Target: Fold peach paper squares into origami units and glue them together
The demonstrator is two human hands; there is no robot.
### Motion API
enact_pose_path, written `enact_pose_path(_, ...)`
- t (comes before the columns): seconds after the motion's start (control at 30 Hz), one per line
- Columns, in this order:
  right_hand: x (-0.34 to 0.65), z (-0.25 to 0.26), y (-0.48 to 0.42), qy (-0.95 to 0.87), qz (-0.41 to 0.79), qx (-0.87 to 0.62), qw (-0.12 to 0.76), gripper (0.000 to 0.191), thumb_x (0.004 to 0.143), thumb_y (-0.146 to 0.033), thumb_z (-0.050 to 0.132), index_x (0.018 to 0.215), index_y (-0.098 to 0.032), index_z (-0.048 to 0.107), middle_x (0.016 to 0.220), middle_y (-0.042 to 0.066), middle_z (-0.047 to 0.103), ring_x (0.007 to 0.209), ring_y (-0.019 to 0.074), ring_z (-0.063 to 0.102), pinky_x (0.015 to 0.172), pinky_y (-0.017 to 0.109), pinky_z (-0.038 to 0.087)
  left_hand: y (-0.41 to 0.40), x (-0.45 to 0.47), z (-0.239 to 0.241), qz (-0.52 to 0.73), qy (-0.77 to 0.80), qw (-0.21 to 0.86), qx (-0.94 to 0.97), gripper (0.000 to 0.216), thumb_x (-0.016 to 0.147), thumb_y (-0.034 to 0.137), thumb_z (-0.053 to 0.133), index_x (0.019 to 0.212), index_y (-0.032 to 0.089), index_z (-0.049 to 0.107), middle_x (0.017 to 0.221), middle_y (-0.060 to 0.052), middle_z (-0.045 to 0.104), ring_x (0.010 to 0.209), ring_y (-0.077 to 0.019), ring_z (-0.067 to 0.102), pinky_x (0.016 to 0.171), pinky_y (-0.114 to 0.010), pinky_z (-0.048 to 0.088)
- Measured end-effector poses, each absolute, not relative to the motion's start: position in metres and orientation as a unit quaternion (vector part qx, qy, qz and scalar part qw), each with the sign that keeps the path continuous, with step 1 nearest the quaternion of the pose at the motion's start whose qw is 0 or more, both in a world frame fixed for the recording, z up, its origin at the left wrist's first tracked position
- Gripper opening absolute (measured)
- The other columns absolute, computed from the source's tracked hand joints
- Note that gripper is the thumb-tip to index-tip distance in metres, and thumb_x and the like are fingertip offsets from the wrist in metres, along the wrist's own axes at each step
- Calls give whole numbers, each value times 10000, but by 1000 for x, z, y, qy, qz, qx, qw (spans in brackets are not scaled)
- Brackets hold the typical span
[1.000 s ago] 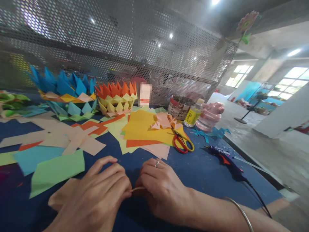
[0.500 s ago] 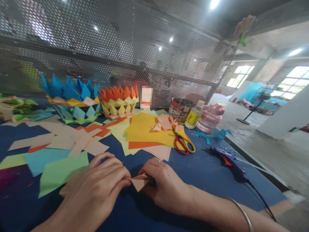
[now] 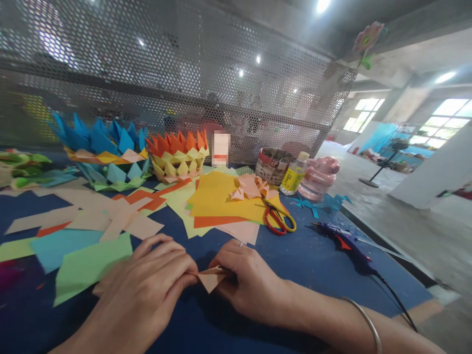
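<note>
Between my two hands is a small folded piece of peach paper (image 3: 211,281), its pointed flap hanging down. My left hand (image 3: 153,280) pinches its left end between thumb and forefinger. The right end sits in the closed fingers of my right hand (image 3: 249,282), which hide part of it. Beside my left hand lies a sheet of light green paper (image 3: 92,268). Beyond my hands is a stack of yellow paper (image 3: 217,196) with orange and pink sheets below, and several folded peach pieces (image 3: 249,187) rest on it.
Red-and-yellow-handled scissors (image 3: 278,219) lie at the stack's right edge. A purple glue gun (image 3: 346,246) with a cord is on the right. A blue paper basket (image 3: 106,140), an orange-and-yellow one (image 3: 179,155), a bottle (image 3: 294,174) and a round container (image 3: 273,164) stand at the back by a perforated screen (image 3: 184,73).
The view has shifted slightly, so the table's things sit a little further left. Both hands keep hold of the folded paper in almost the same pose.
</note>
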State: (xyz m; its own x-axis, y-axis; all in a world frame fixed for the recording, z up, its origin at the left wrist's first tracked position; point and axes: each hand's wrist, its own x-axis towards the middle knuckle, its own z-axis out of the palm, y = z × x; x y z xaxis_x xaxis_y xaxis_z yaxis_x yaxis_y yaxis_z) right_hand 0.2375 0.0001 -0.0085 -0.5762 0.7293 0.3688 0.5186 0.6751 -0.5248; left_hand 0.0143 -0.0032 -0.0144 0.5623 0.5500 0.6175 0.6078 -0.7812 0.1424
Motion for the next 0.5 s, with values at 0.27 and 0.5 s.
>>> enact_pose_path(0.27,239,-13,3,-878,151,-355,283,149,806,-83,602,883,-188,675,808,54,701,789,203,615,718,287,461,-7,13,-16,-324,-307,90,-890,208,985,273,587,1190,250,560,1047,20,747,988,-227,701,1126,-407,256)
enact_pose_path(0.5,237,-9,-1,-891,144,-328,277,41,925,-173,618,899,-195,642,827,66,720,797,206,630,737,301,480,-12,21,-14,-360,-320,62,-874,139,1086,185,436,1022,253,540,846,64,692,765,-162,670,1075,-377,330)
